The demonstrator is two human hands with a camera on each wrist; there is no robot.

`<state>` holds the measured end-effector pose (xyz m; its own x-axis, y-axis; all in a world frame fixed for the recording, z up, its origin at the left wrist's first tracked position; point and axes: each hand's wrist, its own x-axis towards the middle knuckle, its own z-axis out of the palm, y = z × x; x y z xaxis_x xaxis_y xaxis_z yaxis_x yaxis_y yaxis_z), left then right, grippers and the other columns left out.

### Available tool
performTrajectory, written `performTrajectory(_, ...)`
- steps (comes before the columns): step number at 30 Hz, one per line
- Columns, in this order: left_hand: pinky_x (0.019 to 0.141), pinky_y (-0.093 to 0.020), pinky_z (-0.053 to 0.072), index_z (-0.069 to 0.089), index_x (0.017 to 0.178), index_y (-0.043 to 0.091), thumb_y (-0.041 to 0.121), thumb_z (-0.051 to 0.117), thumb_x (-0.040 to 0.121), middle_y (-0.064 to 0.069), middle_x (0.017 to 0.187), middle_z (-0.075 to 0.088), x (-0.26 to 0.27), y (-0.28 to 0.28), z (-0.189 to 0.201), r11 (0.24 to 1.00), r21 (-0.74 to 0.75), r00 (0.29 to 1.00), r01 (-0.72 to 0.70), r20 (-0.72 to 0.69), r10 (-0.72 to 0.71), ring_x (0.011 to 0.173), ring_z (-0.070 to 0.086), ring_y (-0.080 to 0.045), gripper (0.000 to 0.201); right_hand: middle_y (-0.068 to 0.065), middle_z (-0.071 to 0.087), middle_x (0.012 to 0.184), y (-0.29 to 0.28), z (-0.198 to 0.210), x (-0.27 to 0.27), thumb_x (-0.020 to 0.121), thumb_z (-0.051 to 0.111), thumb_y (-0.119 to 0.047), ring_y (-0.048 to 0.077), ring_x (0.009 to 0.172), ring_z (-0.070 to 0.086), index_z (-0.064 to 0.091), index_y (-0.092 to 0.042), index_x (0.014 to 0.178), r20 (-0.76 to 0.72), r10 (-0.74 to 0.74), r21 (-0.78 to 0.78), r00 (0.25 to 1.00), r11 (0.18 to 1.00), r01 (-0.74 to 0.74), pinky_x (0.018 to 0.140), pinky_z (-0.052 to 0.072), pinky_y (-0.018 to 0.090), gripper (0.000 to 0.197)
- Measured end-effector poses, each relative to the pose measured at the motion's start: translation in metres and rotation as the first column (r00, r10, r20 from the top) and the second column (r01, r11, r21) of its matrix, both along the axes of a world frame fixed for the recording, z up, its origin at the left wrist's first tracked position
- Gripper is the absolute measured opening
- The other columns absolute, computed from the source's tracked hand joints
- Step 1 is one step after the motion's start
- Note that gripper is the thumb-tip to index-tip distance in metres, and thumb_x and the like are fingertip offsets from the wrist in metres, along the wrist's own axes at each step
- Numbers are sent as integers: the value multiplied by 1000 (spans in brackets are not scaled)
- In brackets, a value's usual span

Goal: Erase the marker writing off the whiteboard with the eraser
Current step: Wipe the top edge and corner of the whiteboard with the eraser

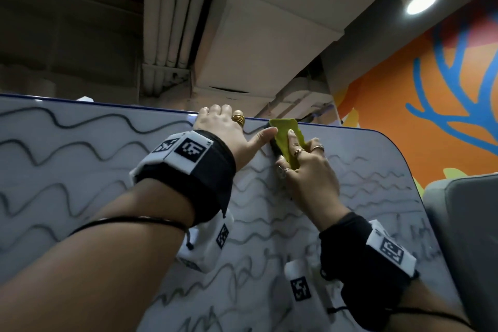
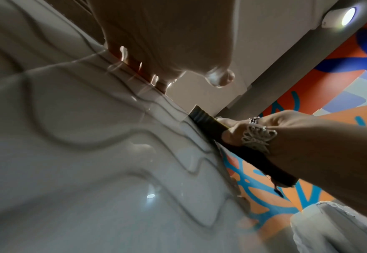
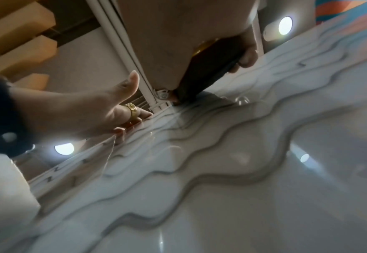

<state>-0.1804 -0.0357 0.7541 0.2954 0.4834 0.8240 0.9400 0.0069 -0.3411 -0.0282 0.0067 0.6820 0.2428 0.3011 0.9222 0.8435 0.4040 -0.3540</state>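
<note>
The whiteboard (image 1: 80,170) carries several rows of wavy black marker lines (image 1: 54,118), also seen up close on the board (image 3: 265,205). My right hand (image 1: 296,153) grips a yellow-green eraser (image 1: 285,135) and presses its black felt (image 2: 210,125) flat on the board just under the top edge. The fingers of my left hand (image 1: 229,127) are hooked over the board's top edge. Its thumb is stretched out and touches the eraser's left side. In the right wrist view the eraser (image 3: 206,71) shows dark between my thumb and fingers.
An orange wall mural (image 1: 444,89) with blue branches stands past the board's rounded right corner (image 1: 390,140). A grey padded object (image 1: 469,224) sits at the right edge. A ceiling lamp (image 1: 421,1) and white ducts hang overhead.
</note>
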Motion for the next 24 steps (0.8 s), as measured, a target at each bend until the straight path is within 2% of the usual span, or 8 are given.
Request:
performTrajectory(4,111,-38,19,26,148,7,73,-7,75,-15,145,34,-1,2,-1,1000,0,1000,-11,16,11,134,28,-29,104,7,35,138,-5,1,18,92,49,-42,31,118,45,32,-31,146,54,-50,0,997,999,50,93,43,38,58)
performTrajectory(9,114,-39,15,20,149,7,73,2,83,-15,148,29,-1,4,-2,1000,23,1000,-9,22,8,136,24,-30,95,10,38,132,-5,3,27,92,52,-39,34,116,47,36,-26,145,-53,-30,3,998,1000,30,92,41,37,57)
performTrajectory(12,115,-41,12,17,150,6,75,0,80,-16,148,27,1,6,-2,1000,4,999,-17,31,17,138,22,-31,100,9,35,137,-5,2,4,93,52,-40,32,118,46,33,-28,146,38,32,22,999,999,-33,94,41,36,58)
performTrajectory(14,115,-42,13,16,150,6,76,-2,78,-17,148,28,2,7,-3,1000,7,999,-24,43,24,138,22,-32,102,5,35,138,-5,1,-5,93,50,-43,30,117,45,33,-29,146,127,19,25,992,999,-22,91,42,36,58)
performTrajectory(16,115,-42,11,18,150,6,73,-1,83,-17,149,28,2,8,-4,1000,21,998,-9,61,8,138,22,-31,96,4,35,138,-9,4,-2,93,50,-43,28,117,44,32,-31,147,166,-20,24,986,1000,17,90,41,35,58)
performTrajectory(21,116,-41,8,21,149,5,70,0,86,-16,149,27,3,4,-5,999,25,996,41,80,-43,140,20,-30,92,6,38,131,-14,5,17,90,53,-42,33,113,48,37,-32,144,28,-48,-1,998,999,48,88,41,35,57)
performTrajectory(24,116,-40,9,22,149,6,67,3,90,-16,150,27,3,3,-4,999,22,996,43,76,-44,140,20,-30,87,4,38,129,-15,5,1,89,50,-48,30,112,48,36,-31,145,41,-3,1,999,1000,3,84,39,32,60)
